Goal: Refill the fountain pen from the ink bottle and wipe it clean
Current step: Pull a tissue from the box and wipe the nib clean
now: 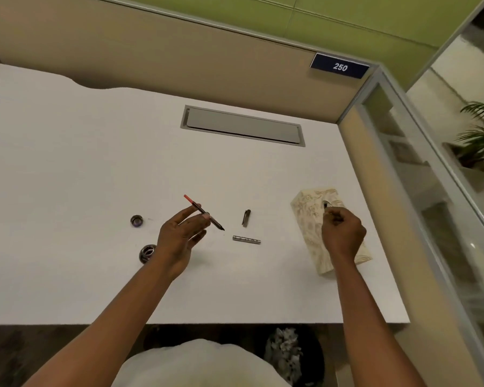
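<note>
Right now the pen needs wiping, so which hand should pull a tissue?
The right hand: it is already at the tissue box slot, while the left hand holds the pen.

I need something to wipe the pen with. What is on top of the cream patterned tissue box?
The right hand rests over the cream patterned tissue box, fingers curled at its top slot. Whether a tissue is pinched cannot be seen; the hand covers it.
</note>
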The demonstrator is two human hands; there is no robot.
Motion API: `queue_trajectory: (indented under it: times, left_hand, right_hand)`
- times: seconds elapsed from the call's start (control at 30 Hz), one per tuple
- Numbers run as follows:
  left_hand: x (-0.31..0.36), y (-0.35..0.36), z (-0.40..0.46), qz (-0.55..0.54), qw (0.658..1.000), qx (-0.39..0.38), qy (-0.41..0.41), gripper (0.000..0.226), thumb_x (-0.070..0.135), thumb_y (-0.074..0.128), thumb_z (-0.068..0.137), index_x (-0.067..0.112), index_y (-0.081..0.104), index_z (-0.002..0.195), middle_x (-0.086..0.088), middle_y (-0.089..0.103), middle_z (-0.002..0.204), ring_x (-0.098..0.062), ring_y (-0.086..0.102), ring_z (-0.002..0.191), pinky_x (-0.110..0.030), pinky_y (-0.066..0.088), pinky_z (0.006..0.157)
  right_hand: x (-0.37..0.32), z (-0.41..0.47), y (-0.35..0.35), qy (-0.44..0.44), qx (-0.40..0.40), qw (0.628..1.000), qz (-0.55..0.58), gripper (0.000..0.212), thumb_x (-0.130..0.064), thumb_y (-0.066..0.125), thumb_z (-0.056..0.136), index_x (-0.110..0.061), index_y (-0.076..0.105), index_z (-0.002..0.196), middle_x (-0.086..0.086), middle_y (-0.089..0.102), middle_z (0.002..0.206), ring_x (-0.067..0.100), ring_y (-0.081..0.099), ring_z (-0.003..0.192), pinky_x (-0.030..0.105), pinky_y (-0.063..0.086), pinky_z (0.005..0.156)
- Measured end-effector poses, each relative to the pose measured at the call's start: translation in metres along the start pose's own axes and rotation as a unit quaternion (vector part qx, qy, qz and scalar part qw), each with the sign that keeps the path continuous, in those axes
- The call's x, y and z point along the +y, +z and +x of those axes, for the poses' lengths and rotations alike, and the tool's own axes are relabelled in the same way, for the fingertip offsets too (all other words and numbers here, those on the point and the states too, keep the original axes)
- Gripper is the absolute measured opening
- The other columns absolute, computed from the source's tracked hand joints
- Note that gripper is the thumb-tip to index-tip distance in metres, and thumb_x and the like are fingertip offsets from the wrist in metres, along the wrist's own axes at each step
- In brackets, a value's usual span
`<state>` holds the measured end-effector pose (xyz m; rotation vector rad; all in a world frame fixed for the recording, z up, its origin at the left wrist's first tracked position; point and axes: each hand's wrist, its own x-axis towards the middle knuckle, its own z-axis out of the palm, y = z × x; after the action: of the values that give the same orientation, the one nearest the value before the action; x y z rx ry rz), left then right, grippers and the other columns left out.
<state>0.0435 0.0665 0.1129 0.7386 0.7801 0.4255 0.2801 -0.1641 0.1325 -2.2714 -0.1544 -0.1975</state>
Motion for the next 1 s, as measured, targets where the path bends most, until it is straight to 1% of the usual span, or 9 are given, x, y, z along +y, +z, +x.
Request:
queue_trajectory:
  times: [0.1,0.23,0.3,0.4,0.47,0.53,0.7,0.83,1.0]
  left_hand:
    - [-0.006,0.005,0.001,-0.006,1.000,0.000,-0.019,0.032,0.005,0.072,0.087,0.015,0.071,0.117,-0.003,0.078,0.095,-0.015,0.072,0.089,-0.031,0.050,0.088]
    - [-0.012,0.012,0.000,-0.002,0.999,-0.006,-0.033,0.032,0.005,0.073,0.086,0.016,0.071,0.116,-0.004,0.079,0.097,-0.014,0.074,0.088,-0.031,0.051,0.087]
    - [-0.015,0.015,-0.001,-0.001,0.999,-0.006,-0.039,0.032,0.005,0.073,0.086,0.015,0.071,0.116,-0.004,0.079,0.096,-0.014,0.074,0.087,-0.032,0.051,0.087]
    - [-0.020,0.019,-0.002,-0.001,0.999,-0.010,-0.046,0.032,0.004,0.073,0.086,0.015,0.071,0.117,-0.004,0.079,0.095,-0.014,0.075,0.086,-0.032,0.051,0.089]
    - [-0.022,0.020,-0.001,-0.001,0.999,-0.011,-0.048,0.033,0.004,0.073,0.086,0.015,0.070,0.117,-0.004,0.079,0.095,-0.014,0.075,0.086,-0.033,0.051,0.089]
    - [-0.023,0.021,-0.001,-0.001,0.999,-0.012,-0.050,0.034,0.004,0.073,0.086,0.015,0.070,0.118,-0.004,0.079,0.095,-0.014,0.074,0.087,-0.032,0.051,0.088]
    - [-0.024,0.024,0.000,0.001,0.999,-0.011,-0.049,0.034,0.004,0.073,0.085,0.015,0.070,0.117,-0.003,0.079,0.093,-0.015,0.073,0.085,-0.032,0.050,0.087]
    - [-0.026,0.026,0.002,-0.003,0.999,-0.010,-0.051,0.034,0.004,0.073,0.086,0.015,0.071,0.118,-0.004,0.079,0.093,-0.016,0.073,0.086,-0.033,0.050,0.089]
    - [-0.027,0.027,0.005,-0.004,0.999,-0.006,-0.051,0.036,0.004,0.074,0.085,0.014,0.070,0.119,-0.004,0.079,0.094,-0.015,0.074,0.085,-0.032,0.051,0.088]
  right_hand:
    - [0.017,0.020,-0.009,0.029,0.002,0.996,-0.080,0.017,-0.005,0.065,0.087,-0.011,0.078,0.097,0.011,0.078,0.099,0.031,0.071,0.093,0.027,0.045,0.077]
    - [0.029,0.035,-0.014,0.045,-0.023,0.988,-0.148,0.020,-0.021,0.072,0.086,-0.010,0.078,0.101,0.013,0.077,0.104,0.035,0.070,0.096,0.035,0.052,0.078]
    - [0.029,0.037,-0.014,0.044,-0.047,0.983,-0.171,0.022,-0.026,0.072,0.087,-0.009,0.078,0.100,0.013,0.076,0.104,0.036,0.070,0.097,0.037,0.053,0.078]
    - [0.032,0.038,-0.011,0.048,-0.062,0.979,-0.187,0.017,-0.017,0.066,0.089,-0.012,0.079,0.098,0.013,0.076,0.103,0.035,0.070,0.096,0.031,0.048,0.071]
    - [0.034,0.039,-0.010,0.051,-0.064,0.978,-0.190,0.017,-0.012,0.065,0.089,-0.013,0.080,0.097,0.012,0.077,0.104,0.034,0.070,0.096,0.029,0.047,0.070]
    - [0.036,0.041,-0.009,0.050,-0.065,0.978,-0.193,0.017,-0.011,0.066,0.087,-0.014,0.080,0.096,0.011,0.077,0.103,0.034,0.070,0.096,0.031,0.049,0.072]
    - [0.039,0.047,-0.009,0.033,-0.068,0.974,-0.211,0.014,-0.011,0.072,0.085,-0.015,0.081,0.094,0.011,0.077,0.102,0.034,0.071,0.094,0.035,0.054,0.075]
    - [0.043,0.052,-0.006,0.025,-0.076,0.970,-0.230,0.011,-0.013,0.073,0.084,-0.017,0.081,0.089,0.009,0.077,0.096,0.033,0.072,0.087,0.033,0.054,0.070]
    - [0.053,0.058,0.000,0.016,-0.084,0.964,-0.251,0.013,-0.016,0.067,0.088,-0.015,0.079,0.089,0.011,0.074,0.098,0.032,0.070,0.084,0.030,0.050,0.066]
